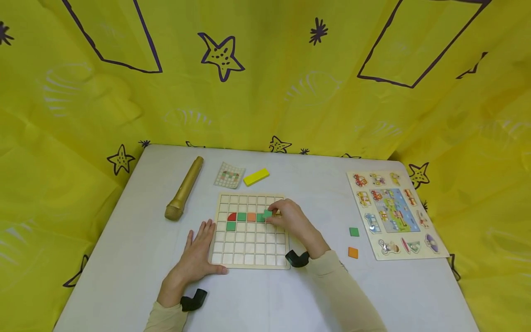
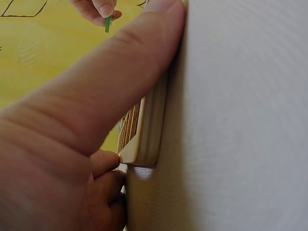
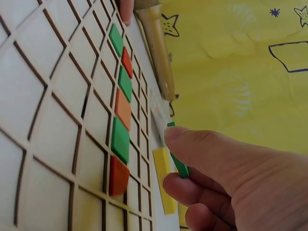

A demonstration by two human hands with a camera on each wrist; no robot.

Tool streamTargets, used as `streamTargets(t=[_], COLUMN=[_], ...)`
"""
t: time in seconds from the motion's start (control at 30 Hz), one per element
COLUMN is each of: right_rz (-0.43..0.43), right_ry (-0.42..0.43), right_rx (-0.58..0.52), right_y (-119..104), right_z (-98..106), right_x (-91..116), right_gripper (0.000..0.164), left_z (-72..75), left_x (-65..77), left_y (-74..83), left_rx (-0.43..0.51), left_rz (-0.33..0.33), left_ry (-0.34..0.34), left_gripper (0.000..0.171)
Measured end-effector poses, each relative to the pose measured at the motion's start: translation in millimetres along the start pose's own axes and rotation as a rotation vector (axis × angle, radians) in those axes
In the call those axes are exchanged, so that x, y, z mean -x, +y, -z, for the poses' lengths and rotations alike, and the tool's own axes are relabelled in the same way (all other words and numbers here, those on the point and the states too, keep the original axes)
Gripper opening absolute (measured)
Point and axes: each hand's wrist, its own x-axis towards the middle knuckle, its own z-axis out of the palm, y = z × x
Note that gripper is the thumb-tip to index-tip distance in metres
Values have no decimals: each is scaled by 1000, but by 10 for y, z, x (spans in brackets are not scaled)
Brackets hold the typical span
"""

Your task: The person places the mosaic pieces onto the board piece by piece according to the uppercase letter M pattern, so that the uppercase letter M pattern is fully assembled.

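A wooden grid board (image 1: 250, 249) lies flat on the table with several coloured tiles in its cells. One row holds a red rounded tile (image 1: 232, 216), a green tile (image 1: 241, 216), an orange tile (image 1: 251, 216), another green tile and, in the right wrist view, a second red rounded tile (image 3: 119, 175). A further green tile (image 1: 231, 226) sits below the row's left end. Over the row's right end, my right hand (image 1: 292, 221) pinches a green square tile (image 3: 179, 161) between thumb and finger, raised off the board. My left hand (image 1: 197, 253) rests spread at the board's left and front edges.
Behind the board lie a pattern card (image 1: 229, 175) and a yellow block (image 1: 256, 177). A gold microphone (image 1: 184, 190) is at left. To the right are a loose green tile (image 1: 354, 232), an orange square (image 1: 353, 252) and a picture puzzle (image 1: 398, 216). Yellow curtains (image 1: 265, 101) surround the table.
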Motion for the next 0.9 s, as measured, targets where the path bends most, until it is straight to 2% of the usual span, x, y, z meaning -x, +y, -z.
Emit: streamTargets(t=[0.47, 0.9], right_rz=[84, 113], right_ry=[-52, -95], right_rx=[14, 19], right_y=[-147, -200], right_z=[-190, -344], right_x=[-74, -104], right_gripper=[21, 20], left_z=[1, 3], left_x=[5, 3], left_y=[-5, -11], left_rx=[-3, -1], left_rz=[0, -4], left_ry=[0, -3], left_gripper=[137, 136])
